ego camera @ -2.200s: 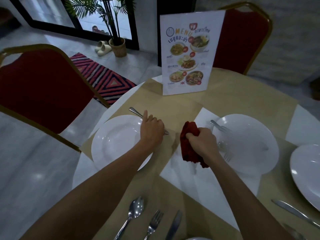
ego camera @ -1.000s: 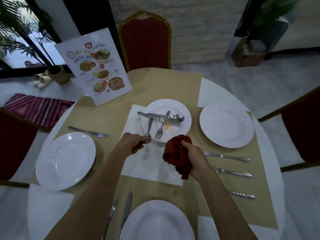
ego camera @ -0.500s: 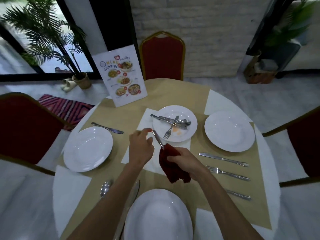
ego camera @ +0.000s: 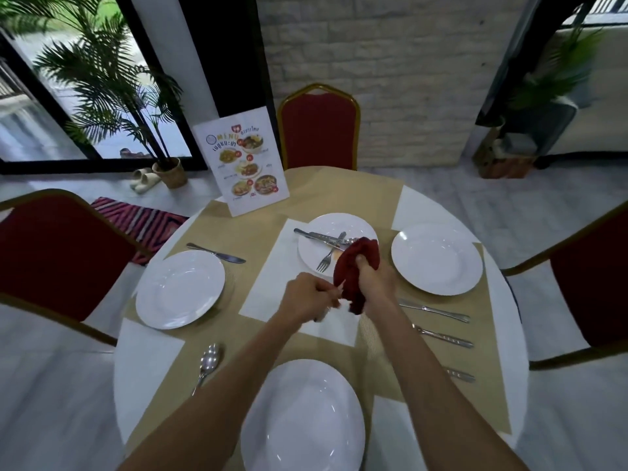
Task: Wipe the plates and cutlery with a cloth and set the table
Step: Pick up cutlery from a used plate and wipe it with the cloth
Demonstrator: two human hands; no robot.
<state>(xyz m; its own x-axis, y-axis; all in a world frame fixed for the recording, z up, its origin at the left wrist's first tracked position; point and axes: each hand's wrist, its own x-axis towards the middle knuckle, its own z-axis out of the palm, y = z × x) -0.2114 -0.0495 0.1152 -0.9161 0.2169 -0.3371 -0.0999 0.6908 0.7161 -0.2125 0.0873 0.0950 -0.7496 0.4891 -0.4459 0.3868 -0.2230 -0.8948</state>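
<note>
The right hand (ego camera: 373, 282) has its grip closed tight round a bunched red cloth (ego camera: 356, 260). The left hand (ego camera: 306, 297) is just beside it, and its grip pinches a thin piece of cutlery (ego camera: 337, 291). One end of that piece goes into the cloth. It is too blurred and too hidden to tell if it is a fork, a spoon or a knife. Both hands are held up over a white paper mat (ego camera: 272, 277) in the middle of the round surface (ego camera: 149, 365).

Just behind the cloth sits the middle plate (ego camera: 314, 256). A knife (ego camera: 314, 235) and a fork (ego camera: 327, 259) lie across it, and the cloth hides part of them.

On the left is the left plate (ego camera: 180, 288), with a table knife (ego camera: 215, 253) lying just behind it. On the right is the right plate (ego camera: 436, 258). Close to the person is the near plate (ego camera: 302, 416), and a spoon (ego camera: 209, 362) lies to its left, partly under the left arm. A row of cutlery (ego camera: 441, 336) lies on the tan cloth at the right side, between the right plate and the near edge. The piece closest to the person is partly hidden by the right arm.

A menu card (ego camera: 241, 161) stands up at the far left of the surface. A far chair (ego camera: 319, 130), a left chair (ego camera: 57, 260) and a right chair (ego camera: 591, 283), all red with gold frames, stand round it.
</note>
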